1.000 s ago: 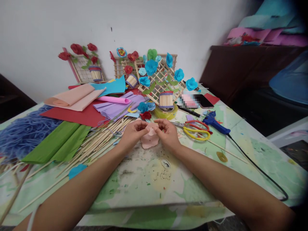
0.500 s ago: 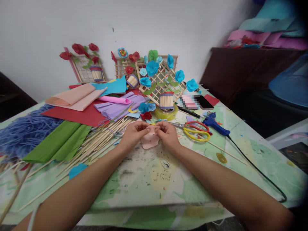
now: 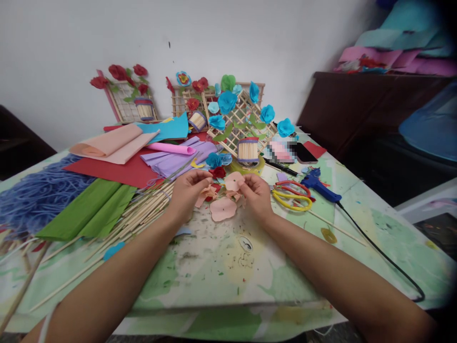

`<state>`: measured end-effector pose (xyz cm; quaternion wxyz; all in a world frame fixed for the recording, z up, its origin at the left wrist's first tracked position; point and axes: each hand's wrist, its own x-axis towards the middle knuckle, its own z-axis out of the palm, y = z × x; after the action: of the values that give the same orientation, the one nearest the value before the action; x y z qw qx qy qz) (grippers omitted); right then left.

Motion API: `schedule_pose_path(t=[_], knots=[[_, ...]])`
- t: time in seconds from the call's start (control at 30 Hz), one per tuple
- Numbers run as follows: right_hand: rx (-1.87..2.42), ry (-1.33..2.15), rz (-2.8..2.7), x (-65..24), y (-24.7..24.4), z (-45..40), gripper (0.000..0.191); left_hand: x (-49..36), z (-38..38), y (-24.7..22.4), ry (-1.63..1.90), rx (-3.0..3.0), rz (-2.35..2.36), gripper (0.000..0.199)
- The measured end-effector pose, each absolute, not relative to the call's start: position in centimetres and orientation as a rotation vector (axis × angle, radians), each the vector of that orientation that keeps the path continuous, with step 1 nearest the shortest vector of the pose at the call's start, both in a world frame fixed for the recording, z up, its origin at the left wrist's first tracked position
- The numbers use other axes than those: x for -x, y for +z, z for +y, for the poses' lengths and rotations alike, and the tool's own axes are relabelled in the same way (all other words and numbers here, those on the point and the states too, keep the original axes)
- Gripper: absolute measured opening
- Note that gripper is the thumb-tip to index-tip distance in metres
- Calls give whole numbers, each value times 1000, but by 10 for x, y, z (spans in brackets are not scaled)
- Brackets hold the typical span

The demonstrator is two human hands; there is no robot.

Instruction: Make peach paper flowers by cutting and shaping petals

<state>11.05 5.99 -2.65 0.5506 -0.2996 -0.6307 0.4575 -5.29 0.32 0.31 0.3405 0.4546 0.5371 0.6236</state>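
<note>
Between thumb and fingers, my right hand (image 3: pixel 255 193) pinches a pale peach paper piece (image 3: pixel 233 181) with a small dark mark at its middle. A second peach piece (image 3: pixel 223 209), wavy-edged, lies on the table just below it. My left hand (image 3: pixel 191 188) is to the left, fingers curled and thumb near the fingertips; whether it pinches something is too small to tell. Peach scraps (image 3: pixel 206 193) lie beside its fingers. Beyond the hands sit a dark red paper flower (image 3: pixel 217 172) and a blue paper flower (image 3: pixel 213 160).
Scissors (image 3: pixel 292 200) and a blue glue gun (image 3: pixel 319 186) with a black cord lie at the right. Thin sticks (image 3: pixel 148 209), green paper (image 3: pixel 84 209) and blue yarn (image 3: pixel 39 190) are at the left. A lattice (image 3: pixel 233 138) with blue flowers stands behind.
My hands have moved apart. The peach piece in my right hand has risen off the other one, which now lies on the table, and peach scraps between the hands are uncovered.
</note>
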Motion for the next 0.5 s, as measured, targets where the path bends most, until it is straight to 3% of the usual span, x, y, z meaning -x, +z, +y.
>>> schedule_pose_path(t=[0.2,0.5], knots=[[686,1076,-1405,-114,-22,67,14,58,5,5,1655,-1213,1420,20],[707,1150,-1572,-109,-28,57,15,43,-1,0,1268,-1474,1470,25]])
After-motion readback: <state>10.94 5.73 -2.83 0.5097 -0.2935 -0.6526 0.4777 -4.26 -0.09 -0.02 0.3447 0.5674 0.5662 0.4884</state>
